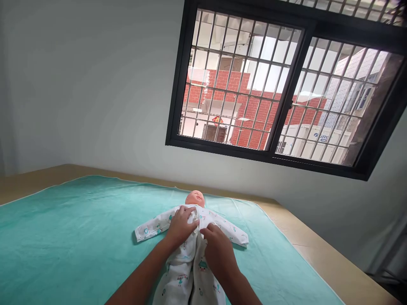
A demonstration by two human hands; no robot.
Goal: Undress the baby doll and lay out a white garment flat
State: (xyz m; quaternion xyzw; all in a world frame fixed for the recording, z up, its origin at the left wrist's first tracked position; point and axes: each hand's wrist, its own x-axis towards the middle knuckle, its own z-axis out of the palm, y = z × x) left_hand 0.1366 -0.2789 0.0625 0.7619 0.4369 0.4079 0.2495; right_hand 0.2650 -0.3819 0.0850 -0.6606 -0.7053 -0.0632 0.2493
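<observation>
A baby doll (195, 198) lies on its back, its bare head at the far end. It wears a white long-sleeved baby romper (179, 279) with small green and red prints, sleeves spread to both sides. My left hand (182, 225) rests on the chest of the romper, thumb and fingers apart beside the front opening. On the other side of that opening, my right hand (218, 246) is closed, thumb and forefinger pinching the cloth edge. The front gapes below the hands. Whether any fastener sits between my fingers is hidden.
A turquoise sheet (79, 237) lies under the doll on a tan surface (321, 254), which borders a pale wall (95, 93). Above is a black-framed window (222, 148) with metal bars. Something dark stands at the lower right edge.
</observation>
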